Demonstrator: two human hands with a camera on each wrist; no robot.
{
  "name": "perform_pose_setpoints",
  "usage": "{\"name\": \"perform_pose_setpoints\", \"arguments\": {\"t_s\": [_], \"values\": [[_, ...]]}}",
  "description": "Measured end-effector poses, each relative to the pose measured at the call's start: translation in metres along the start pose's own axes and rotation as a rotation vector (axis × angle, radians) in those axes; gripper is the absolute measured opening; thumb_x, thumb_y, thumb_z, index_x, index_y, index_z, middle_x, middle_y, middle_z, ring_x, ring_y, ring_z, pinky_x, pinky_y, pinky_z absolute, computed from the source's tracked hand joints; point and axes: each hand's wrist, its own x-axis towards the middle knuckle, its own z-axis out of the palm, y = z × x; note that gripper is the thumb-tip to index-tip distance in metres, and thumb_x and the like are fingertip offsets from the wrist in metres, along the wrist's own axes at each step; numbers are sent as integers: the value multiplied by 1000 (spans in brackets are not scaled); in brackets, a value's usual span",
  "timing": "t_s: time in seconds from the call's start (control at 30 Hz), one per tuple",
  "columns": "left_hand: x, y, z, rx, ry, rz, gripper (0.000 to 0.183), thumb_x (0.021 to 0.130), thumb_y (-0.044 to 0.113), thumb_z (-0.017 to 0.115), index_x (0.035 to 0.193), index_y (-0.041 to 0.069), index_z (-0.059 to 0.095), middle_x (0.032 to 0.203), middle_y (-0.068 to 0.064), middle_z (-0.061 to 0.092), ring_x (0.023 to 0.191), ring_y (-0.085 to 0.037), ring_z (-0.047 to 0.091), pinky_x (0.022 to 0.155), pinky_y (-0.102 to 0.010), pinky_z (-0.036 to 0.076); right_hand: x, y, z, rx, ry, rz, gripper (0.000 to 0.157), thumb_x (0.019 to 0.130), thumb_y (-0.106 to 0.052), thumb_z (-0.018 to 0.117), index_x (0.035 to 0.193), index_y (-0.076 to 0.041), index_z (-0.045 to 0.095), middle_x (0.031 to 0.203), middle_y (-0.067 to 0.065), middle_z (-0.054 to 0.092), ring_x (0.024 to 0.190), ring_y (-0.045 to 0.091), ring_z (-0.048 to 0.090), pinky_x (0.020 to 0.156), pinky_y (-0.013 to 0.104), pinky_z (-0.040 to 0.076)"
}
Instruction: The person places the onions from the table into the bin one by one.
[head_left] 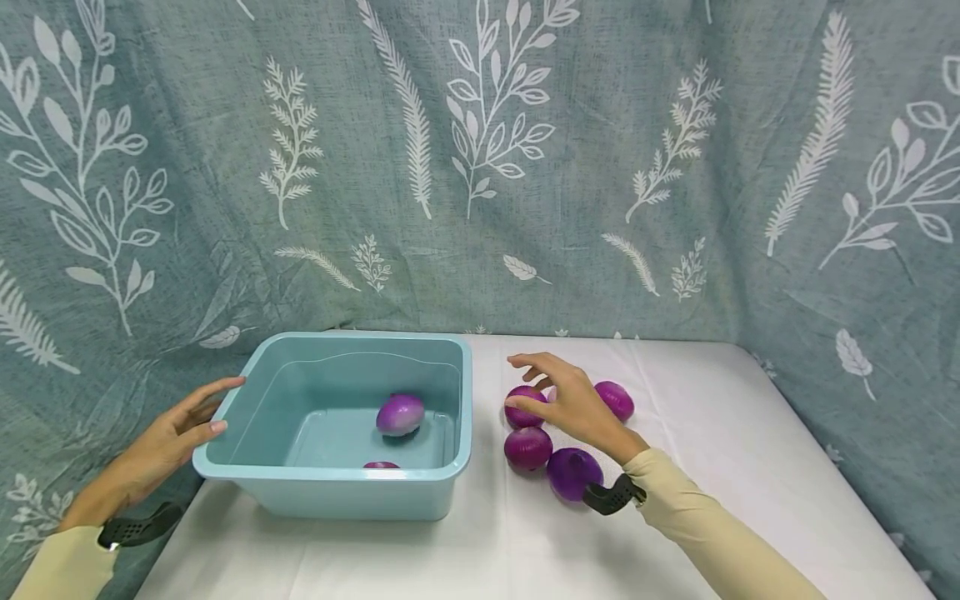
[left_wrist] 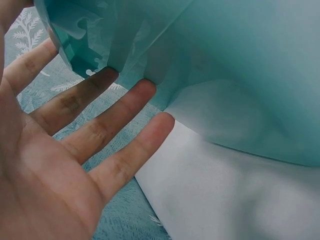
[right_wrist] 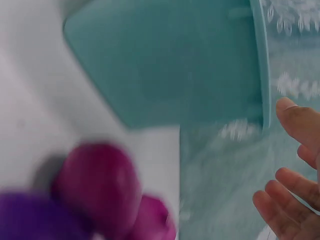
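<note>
My left hand (head_left: 165,437) is at the left side of a light blue plastic tub (head_left: 352,497), its thumb and fingertips at the rim. In the left wrist view its fingers (left_wrist: 120,125) stretch out, spread, along the tub's outer wall. Inside the tub lies a red onion (head_left: 401,415); a second onion (head_left: 382,465) is mostly hidden by the front rim. To the right of the tub, my right hand (head_left: 573,404) hovers above a cluster of onions, fingers loosely bent and nothing held. Under it are a magenta onion (head_left: 528,448) and a darker purple onion (head_left: 574,474).
Another onion (head_left: 615,401) lies behind the right hand, and one (head_left: 519,414) is partly covered by its thumb. A white cloth (head_left: 750,467) covers the table. Blue-green leaf-patterned fabric (head_left: 480,250) hangs behind and at both sides.
</note>
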Motion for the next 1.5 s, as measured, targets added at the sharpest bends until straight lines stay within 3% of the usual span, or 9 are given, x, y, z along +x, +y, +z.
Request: {"name": "perform_pose_setpoints", "arguments": {"t_s": [0.2,0.33,0.53,0.6,0.87,1.07,1.2,1.3,1.5], "values": [[0,1,0,-6,2,-11,63,112,18,45,167,29,15,171,1,8,150,-28,23,100,-79,33,-23,47,-24,-120,44,119,58,86,-18,87,138,-13,64,129,7,66,101,27,68,83,43,58],[0,1,1,5,6,-8,63,112,18,45,167,28,16,171,0,10,143,-13,29,99,-73,39,-41,75,-38,-222,64,183,56,86,-24,86,137,-12,65,128,11,66,106,33,63,94,53,47],[0,2,1,-16,-3,-18,63,113,18,44,167,29,15,172,-2,3,149,-53,11,99,-82,29,-63,108,-52,-281,85,285,61,84,-32,88,136,-10,65,128,16,67,109,38,55,92,50,42],[0,1,1,-15,0,-27,63,113,19,44,167,30,14,172,-3,2,148,-55,9,100,-82,28,-70,116,-55,-285,76,326,63,85,-34,87,137,-9,63,129,18,66,107,37,54,87,47,45],[-1,1,1,-8,8,-19,63,113,19,44,167,29,15,171,-2,6,149,-35,21,101,-79,32,-86,142,-60,-250,13,450,74,90,-47,79,145,-3,55,133,26,61,111,42,58,91,56,47],[1,0,2,-38,2,4,63,112,16,45,167,26,16,169,-12,13,130,8,40,93,-38,54,-92,149,-59,-185,-42,537,75,96,-50,71,149,0,50,136,25,60,112,39,62,92,55,50],[1,-1,3,-71,-12,16,63,112,13,44,167,25,15,168,-11,14,125,13,43,89,-30,54,-95,153,-59,-148,-59,583,73,97,-53,68,148,-3,52,132,23,63,111,34,63,91,52,51],[1,-2,3,-44,-13,17,63,112,13,43,167,26,15,170,-8,9,136,1,38,97,-43,52,-97,154,-58,-138,-65,608,73,96,-56,68,148,-7,54,130,20,65,111,33,63,91,50,51],[1,-2,1,-56,-10,-1,63,112,14,43,167,27,14,172,1,0,151,-52,4,100,-84,22,-99,154,-60,-130,-74,614,75,95,-57,68,149,-8,52,128,23,66,115,38,63,96,55,49]]}}
